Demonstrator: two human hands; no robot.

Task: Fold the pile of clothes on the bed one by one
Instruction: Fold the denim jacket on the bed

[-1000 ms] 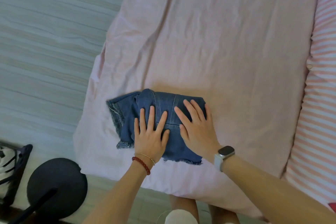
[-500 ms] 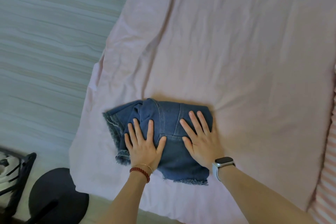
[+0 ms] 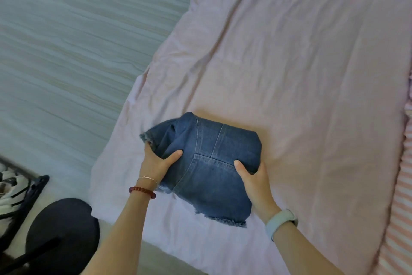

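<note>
A folded pair of blue denim shorts (image 3: 209, 163) with frayed hems lies near the front edge of the pink bed sheet (image 3: 301, 74). My left hand (image 3: 157, 162) grips the shorts' left side, thumb on top and fingers tucked underneath. At the right side my right hand (image 3: 253, 177) grips the same bundle the same way, its fingers hidden under the denim. No other clothes show on the bed.
A pink-and-white striped cover (image 3: 399, 219) runs along the bed's right edge. Grey wood-grain floor (image 3: 66, 51) lies to the left. A round black stool (image 3: 62, 234) and a black rack holding striped fabric (image 3: 13, 185) stand at the lower left.
Both hands were pressing flat on top of the shorts. Now they have slid to the two sides and curled round the folded bundle. The view shifted left.
</note>
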